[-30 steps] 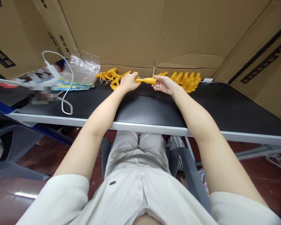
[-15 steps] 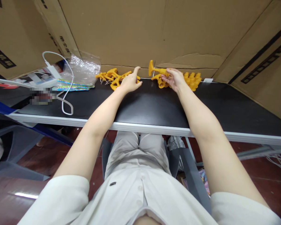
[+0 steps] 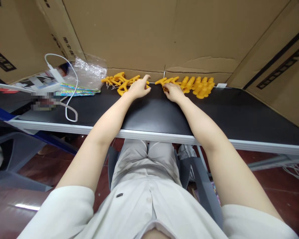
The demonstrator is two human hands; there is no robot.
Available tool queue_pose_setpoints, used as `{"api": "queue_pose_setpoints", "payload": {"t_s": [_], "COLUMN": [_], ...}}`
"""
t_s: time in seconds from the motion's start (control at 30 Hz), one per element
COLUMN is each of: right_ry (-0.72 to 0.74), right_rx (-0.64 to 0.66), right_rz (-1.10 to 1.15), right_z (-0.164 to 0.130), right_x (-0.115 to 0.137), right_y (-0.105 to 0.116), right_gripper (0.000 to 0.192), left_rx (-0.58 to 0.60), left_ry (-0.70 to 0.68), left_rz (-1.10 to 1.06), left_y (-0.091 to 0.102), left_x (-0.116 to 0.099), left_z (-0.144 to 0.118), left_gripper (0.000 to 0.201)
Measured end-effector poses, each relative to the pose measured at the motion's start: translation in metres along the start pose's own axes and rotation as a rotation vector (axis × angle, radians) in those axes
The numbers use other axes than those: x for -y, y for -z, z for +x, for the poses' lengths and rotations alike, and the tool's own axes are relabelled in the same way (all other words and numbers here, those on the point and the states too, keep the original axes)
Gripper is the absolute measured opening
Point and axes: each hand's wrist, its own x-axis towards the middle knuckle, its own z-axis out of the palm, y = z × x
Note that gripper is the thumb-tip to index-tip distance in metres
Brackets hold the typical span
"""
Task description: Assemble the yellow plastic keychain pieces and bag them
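Left hand [image 3: 139, 88]: fingers loosely spread, resting on yellow T-shaped pieces [image 3: 119, 81] near table's [image 3: 151, 114] far edge.
Right hand [image 3: 173, 92]: curled, fingertips on yellow capped pieces [image 3: 200, 87].
Risk: likely nudging the heaps together.

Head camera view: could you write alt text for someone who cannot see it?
Seen from above, a seated person reaches both bare arms across a black table: the left hand rests at a loose pile of yellow plastic parts, the right hand touches a neater yellow row. Cardboard boxes stand behind, with a white cable and a clear bag at the left.
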Motion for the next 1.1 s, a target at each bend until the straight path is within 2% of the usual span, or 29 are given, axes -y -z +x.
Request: {"api": "queue_pose_setpoints", "payload": {"t_s": [0.27,0.5,0.87,1.03,1.1], "right_ry": [0.002,-0.040,-0.093,-0.106,-0.083], "right_rx": [0.031,-0.077,-0.057,-0.020,-0.042], "right_rz": [-0.040,0.003,-0.032,-0.005,0.027], "right_z": [0.000,0.007,0.012,0.011,0.012], "right_x": [0.002,0.001,-0.003,-0.005,-0.007], "right_y": [-0.003,-0.016,-0.025,-0.023,-0.021], "right_gripper": [0.048,0.039,0.063,0.067,0.066], "left_rx": [0.011,0.012,0.026,0.031,0.031], "left_ry": [-0.007,-0.009,-0.030,-0.043,-0.038], "left_rz": [0.005,-0.011,0.004,-0.019,-0.023], "left_y": [0.001,0.000,0.001,0.001,0.001], "left_x": [-0.002,-0.001,-0.003,-0.002,-0.002], "left_z": [0.000,-0.001,-0.002,-0.002,-0.002], "left_gripper": [0.068,0.067,0.060,0.060,0.061]}}
